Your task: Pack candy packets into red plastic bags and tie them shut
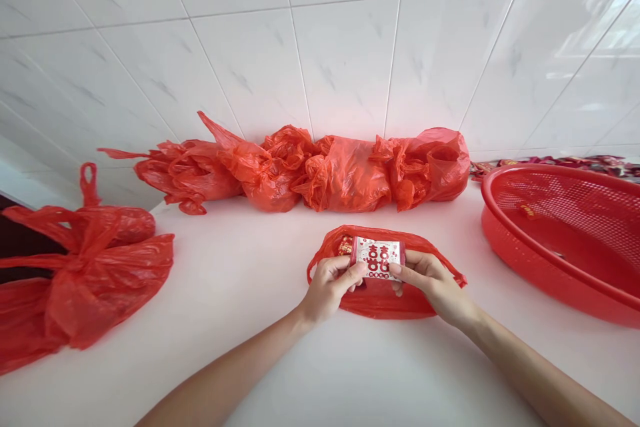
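Both my hands grip a small white packet (pixel 379 257) printed with red characters, held just above an open red plastic bag (pixel 380 300) that lies on the white table (pixel 240 280). My left hand (pixel 330 287) pinches the packet's left edge. My right hand (pixel 430 283) pinches its right edge. A small red and gold item (pixel 345 245) shows inside the bag behind the packet.
Several filled red plastic bags (pixel 320 170) line the tiled wall at the back. Another knotted red bag (pixel 85 267) sits at the left edge. A large red mesh basket (pixel 565 233) stands at the right, with wrapped sweets (pixel 575 162) scattered behind it.
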### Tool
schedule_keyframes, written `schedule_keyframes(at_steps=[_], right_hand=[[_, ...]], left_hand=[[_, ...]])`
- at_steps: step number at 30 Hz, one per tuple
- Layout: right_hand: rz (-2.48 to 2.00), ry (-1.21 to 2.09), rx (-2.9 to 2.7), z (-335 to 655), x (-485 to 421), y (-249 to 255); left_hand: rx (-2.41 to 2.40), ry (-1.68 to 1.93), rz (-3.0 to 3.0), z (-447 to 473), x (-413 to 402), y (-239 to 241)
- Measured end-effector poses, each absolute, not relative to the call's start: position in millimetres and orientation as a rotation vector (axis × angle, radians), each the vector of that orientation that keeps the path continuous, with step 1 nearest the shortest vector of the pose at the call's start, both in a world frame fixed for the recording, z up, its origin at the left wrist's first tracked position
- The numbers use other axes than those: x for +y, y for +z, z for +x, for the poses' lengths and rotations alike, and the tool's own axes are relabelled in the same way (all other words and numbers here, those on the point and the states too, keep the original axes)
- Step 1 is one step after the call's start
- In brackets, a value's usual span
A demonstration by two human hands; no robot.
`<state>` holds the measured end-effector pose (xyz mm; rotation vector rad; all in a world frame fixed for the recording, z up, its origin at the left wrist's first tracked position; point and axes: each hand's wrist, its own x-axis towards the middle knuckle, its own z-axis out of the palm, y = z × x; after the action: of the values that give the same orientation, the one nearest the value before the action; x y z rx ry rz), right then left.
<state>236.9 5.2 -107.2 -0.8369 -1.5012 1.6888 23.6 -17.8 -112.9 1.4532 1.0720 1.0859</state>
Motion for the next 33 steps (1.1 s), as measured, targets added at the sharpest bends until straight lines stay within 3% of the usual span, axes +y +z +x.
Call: schedule_keyframes(at_steps=[33], right_hand=[[-0.748,1.839,-1.325,238.4,3.5,-109.0]], left_hand=[[0.966,1.086,1.16,25.0,-18.0,-115.9]])
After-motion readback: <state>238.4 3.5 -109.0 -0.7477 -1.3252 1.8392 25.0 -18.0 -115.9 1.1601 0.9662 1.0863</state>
